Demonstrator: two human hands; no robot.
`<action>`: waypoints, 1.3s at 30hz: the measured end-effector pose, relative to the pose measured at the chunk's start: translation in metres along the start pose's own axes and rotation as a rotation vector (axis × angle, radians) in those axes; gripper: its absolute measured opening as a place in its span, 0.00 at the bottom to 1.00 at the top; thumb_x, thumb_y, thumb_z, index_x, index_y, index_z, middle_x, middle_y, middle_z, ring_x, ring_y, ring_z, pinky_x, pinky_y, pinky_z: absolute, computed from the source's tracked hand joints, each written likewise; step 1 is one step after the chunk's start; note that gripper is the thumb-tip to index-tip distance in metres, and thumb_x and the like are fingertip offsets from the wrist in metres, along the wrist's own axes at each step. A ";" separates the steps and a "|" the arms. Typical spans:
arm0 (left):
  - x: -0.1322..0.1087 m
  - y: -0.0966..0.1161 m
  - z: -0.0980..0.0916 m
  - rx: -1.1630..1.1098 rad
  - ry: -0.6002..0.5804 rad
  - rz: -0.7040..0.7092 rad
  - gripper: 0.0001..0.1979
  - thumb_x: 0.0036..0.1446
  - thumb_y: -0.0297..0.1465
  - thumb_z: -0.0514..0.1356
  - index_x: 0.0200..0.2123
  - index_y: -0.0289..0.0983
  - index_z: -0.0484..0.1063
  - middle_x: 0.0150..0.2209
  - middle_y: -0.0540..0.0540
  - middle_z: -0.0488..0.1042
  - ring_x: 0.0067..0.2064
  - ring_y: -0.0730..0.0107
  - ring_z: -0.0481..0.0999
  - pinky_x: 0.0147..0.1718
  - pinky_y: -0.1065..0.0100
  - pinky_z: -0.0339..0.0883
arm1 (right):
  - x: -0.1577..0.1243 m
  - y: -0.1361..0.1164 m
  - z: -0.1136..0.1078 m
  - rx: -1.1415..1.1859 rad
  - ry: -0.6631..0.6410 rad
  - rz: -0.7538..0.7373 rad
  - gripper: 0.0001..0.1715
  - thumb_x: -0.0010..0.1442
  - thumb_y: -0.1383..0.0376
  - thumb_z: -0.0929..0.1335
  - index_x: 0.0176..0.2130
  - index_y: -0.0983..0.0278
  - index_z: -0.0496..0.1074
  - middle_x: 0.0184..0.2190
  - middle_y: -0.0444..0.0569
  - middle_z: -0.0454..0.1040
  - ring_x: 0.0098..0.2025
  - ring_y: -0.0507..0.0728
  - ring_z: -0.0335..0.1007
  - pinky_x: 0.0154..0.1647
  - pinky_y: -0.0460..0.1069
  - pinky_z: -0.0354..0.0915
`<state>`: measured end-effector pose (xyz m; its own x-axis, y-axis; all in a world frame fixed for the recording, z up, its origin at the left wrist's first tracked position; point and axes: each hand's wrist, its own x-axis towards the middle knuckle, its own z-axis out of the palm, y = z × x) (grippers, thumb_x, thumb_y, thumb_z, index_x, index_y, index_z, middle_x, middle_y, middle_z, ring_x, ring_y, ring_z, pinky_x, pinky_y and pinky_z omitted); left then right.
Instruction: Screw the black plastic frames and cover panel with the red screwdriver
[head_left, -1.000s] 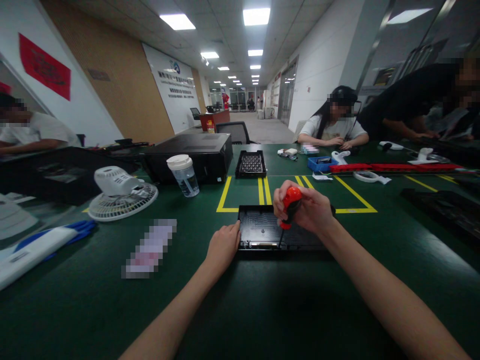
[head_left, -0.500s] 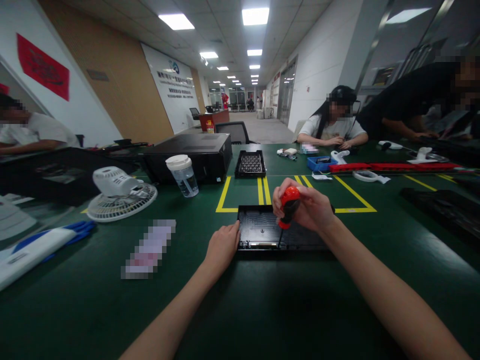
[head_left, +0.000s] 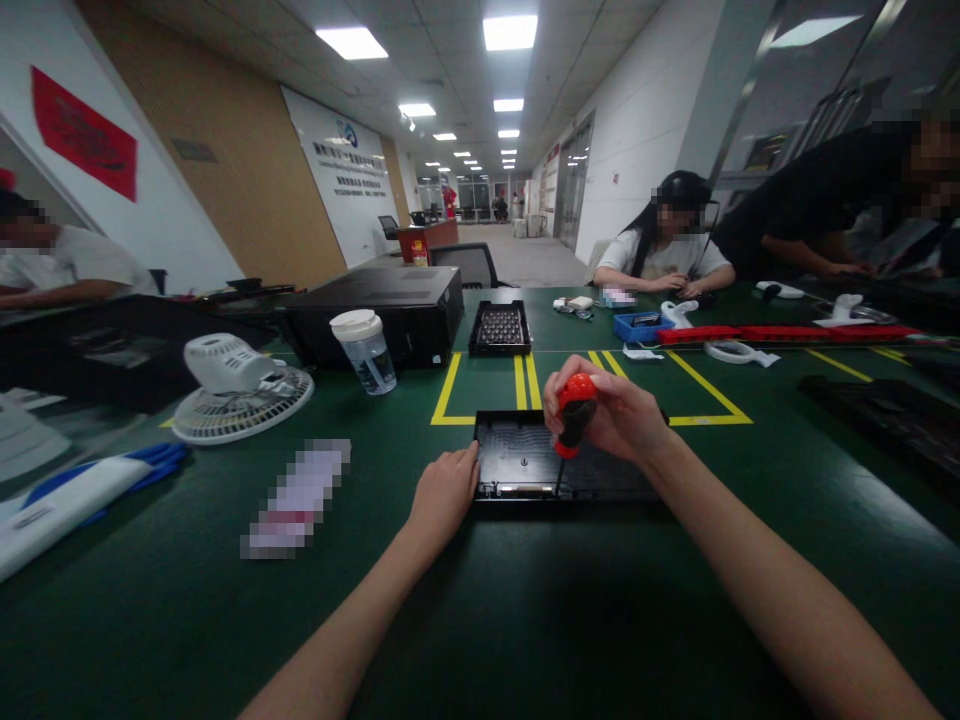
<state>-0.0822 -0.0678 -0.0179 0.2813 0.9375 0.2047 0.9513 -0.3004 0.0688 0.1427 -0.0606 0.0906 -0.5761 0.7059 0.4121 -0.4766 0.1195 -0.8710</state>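
Note:
A shallow black plastic casing (head_left: pixel 517 440) lies on the green table in front of me, with a light metallic strip along its near edge. My left hand (head_left: pixel 448 484) grips the casing's left edge, its fingers together and the thumb side hidden. In my right hand (head_left: pixel 611 408) is a red and black screwdriver (head_left: pixel 576 412), fingers wrapped around its handle. The screwdriver stands almost upright, its shaft reaching down to the casing's near edge beside the metallic strip. My right hand and wrist cover part of the casing's right half.
Beyond the casing are yellow tape lines (head_left: pixel 442 390) and a black tray of small parts (head_left: pixel 500 328). A plastic cup (head_left: pixel 365 350), a white fan (head_left: pixel 244 390) and a black computer case (head_left: pixel 409 310) stand to the left. A blue bin (head_left: pixel 637 327) sits right; people work around the table.
Both hands, the casing and the screwdriver stay in nearly the same place. The screwdriver handle appears turned slightly in my right hand.

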 end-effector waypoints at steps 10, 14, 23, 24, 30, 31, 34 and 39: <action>0.000 0.000 0.000 -0.006 -0.002 -0.005 0.20 0.62 0.34 0.44 0.55 0.36 0.59 0.45 0.42 0.73 0.43 0.67 0.71 0.41 0.67 0.63 | 0.001 -0.003 0.001 -0.014 0.013 0.013 0.10 0.57 0.62 0.58 0.35 0.65 0.62 0.32 0.49 0.68 0.29 0.54 0.67 0.33 0.52 0.62; 0.000 0.001 -0.001 0.002 -0.014 -0.010 0.20 0.62 0.33 0.44 0.56 0.36 0.59 0.45 0.42 0.73 0.43 0.67 0.71 0.40 0.67 0.64 | 0.000 -0.004 0.001 -0.020 0.007 0.005 0.08 0.57 0.63 0.58 0.34 0.65 0.61 0.33 0.50 0.69 0.29 0.54 0.67 0.33 0.52 0.62; 0.000 0.001 -0.001 -0.002 -0.020 -0.009 0.20 0.62 0.33 0.44 0.55 0.36 0.59 0.45 0.42 0.72 0.44 0.66 0.71 0.42 0.67 0.63 | -0.002 -0.008 -0.002 -0.057 0.014 0.038 0.09 0.55 0.62 0.62 0.35 0.63 0.55 0.33 0.52 0.73 0.32 0.56 0.69 0.34 0.52 0.63; 0.000 0.001 -0.001 0.000 -0.021 -0.012 0.20 0.62 0.33 0.45 0.55 0.36 0.59 0.46 0.42 0.72 0.44 0.67 0.71 0.42 0.67 0.63 | -0.002 -0.009 -0.002 -0.065 0.015 0.042 0.10 0.55 0.62 0.62 0.35 0.63 0.55 0.33 0.52 0.74 0.32 0.56 0.70 0.34 0.52 0.63; 0.000 0.001 0.000 0.015 -0.008 0.001 0.20 0.62 0.33 0.44 0.56 0.36 0.59 0.45 0.42 0.72 0.43 0.66 0.71 0.41 0.67 0.63 | -0.003 -0.012 -0.005 -0.096 0.001 0.044 0.09 0.55 0.63 0.62 0.34 0.63 0.55 0.32 0.52 0.74 0.32 0.56 0.71 0.35 0.53 0.64; 0.000 0.001 0.000 0.017 -0.011 -0.001 0.20 0.62 0.33 0.44 0.55 0.36 0.59 0.46 0.42 0.72 0.44 0.66 0.71 0.41 0.67 0.63 | -0.004 -0.012 -0.005 -0.103 0.003 0.043 0.09 0.55 0.63 0.63 0.34 0.63 0.55 0.32 0.51 0.74 0.32 0.56 0.71 0.35 0.53 0.64; 0.000 0.002 -0.001 0.017 -0.016 -0.010 0.20 0.62 0.33 0.44 0.56 0.36 0.59 0.47 0.42 0.72 0.45 0.66 0.71 0.42 0.67 0.63 | -0.005 -0.014 -0.006 -0.129 0.015 0.043 0.10 0.55 0.63 0.64 0.34 0.63 0.55 0.32 0.51 0.74 0.32 0.56 0.72 0.35 0.52 0.64; 0.000 0.001 -0.001 0.009 -0.011 -0.008 0.20 0.62 0.33 0.44 0.56 0.36 0.59 0.46 0.42 0.72 0.44 0.66 0.71 0.42 0.67 0.63 | -0.007 -0.016 -0.008 -0.177 0.027 0.030 0.10 0.56 0.65 0.64 0.34 0.63 0.55 0.34 0.51 0.74 0.33 0.56 0.72 0.35 0.52 0.65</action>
<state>-0.0810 -0.0685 -0.0173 0.2746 0.9419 0.1934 0.9548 -0.2909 0.0611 0.1599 -0.0620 0.0996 -0.5689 0.7296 0.3795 -0.3337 0.2170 -0.9174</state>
